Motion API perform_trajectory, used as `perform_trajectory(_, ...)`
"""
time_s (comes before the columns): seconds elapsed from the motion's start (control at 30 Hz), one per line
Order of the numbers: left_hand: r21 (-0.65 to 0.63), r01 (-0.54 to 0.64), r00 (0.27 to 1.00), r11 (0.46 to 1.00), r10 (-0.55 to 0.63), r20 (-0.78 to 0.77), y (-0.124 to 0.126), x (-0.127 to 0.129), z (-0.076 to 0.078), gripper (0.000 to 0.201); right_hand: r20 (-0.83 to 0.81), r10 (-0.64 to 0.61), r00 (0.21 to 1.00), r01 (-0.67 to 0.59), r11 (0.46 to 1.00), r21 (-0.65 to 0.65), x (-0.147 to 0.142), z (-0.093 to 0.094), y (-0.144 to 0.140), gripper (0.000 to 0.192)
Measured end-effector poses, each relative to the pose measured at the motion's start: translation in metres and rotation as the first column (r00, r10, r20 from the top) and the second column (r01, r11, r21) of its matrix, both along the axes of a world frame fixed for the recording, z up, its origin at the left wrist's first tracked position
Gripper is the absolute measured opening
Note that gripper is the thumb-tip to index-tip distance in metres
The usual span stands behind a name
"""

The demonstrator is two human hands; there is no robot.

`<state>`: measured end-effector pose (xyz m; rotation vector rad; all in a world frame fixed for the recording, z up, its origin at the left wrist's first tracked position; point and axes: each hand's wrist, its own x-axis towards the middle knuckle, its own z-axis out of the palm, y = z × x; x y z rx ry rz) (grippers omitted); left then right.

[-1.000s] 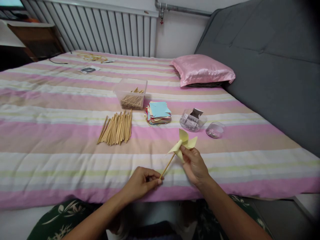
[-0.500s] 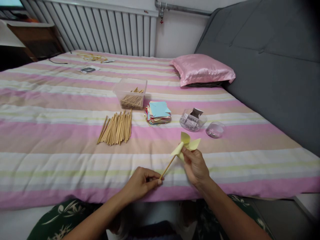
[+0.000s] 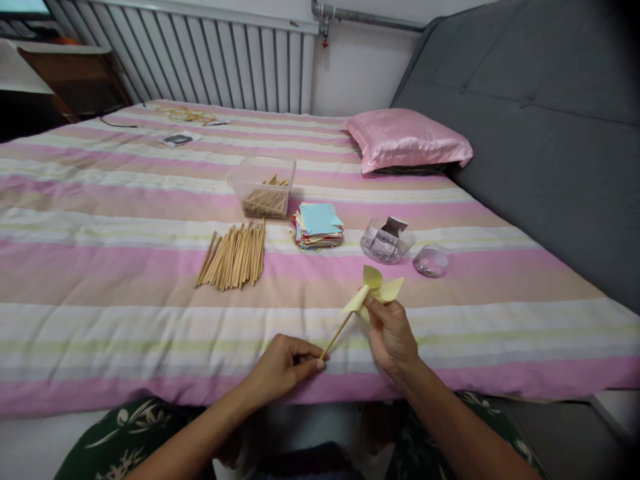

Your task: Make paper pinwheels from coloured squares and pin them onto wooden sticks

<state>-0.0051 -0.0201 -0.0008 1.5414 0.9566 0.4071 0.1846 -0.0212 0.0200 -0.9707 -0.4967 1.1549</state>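
Note:
A pale yellow paper pinwheel [image 3: 391,289] on a thin wooden stick [image 3: 339,332] is held over the near edge of the bed. My left hand [image 3: 286,367] pinches the lower end of the stick between thumb and fingers. At the other end, my right hand [image 3: 393,331] is closed on the pinwheel near its centre, with the thumb on the paper. The fingers cover part of the blades, and the point where stick and paper join is partly hidden.
On the striped bedspread [image 3: 125,280] lie a pile of wooden sticks [image 3: 234,257], a clear box of sticks [image 3: 265,200], a stack of coloured paper [image 3: 320,230], a plastic tub of small metal pieces [image 3: 384,243] and a small round container [image 3: 431,261]. A pink pillow [image 3: 407,140] lies farther back.

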Motion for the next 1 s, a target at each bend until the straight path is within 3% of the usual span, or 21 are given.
perform_trajectory(0.33,0.004,-0.106,0.994,0.994,0.106,0.019,0.000,0.006,0.000,0.022,0.007,-0.068,0.998,0.068,0.998,0.000,0.000,0.001,0.002,0.016)
perform_trajectory(0.47,-0.038,-0.161,0.987,0.986,0.161,-0.006,0.000,0.006,-0.001,0.022,0.024,-0.080,0.997,0.080,0.997,0.002,0.000,0.001,0.001,0.016)
perform_trajectory(0.6,-0.135,-0.228,0.971,0.964,0.235,0.041,0.001,0.007,-0.001,0.025,0.084,-0.016,0.996,0.010,0.998,0.069,0.001,0.004,-0.003,0.022)
perform_trajectory(0.7,-0.222,-0.304,0.936,0.926,0.334,0.114,0.005,0.005,0.004,0.031,0.154,0.027,0.988,-0.044,0.993,0.108,0.002,0.003,-0.004,0.037)
perform_trajectory(0.87,-0.190,-0.552,0.790,0.812,0.582,0.192,0.020,-0.008,0.016,0.030,0.274,0.086,0.958,-0.044,0.987,-0.156,0.005,-0.010,-0.001,0.034)
perform_trajectory(1.0,-0.191,-0.667,0.686,0.720,0.693,0.222,0.029,-0.020,0.019,0.034,0.386,0.212,0.898,-0.131,0.965,-0.225,0.005,-0.020,-0.001,0.036)
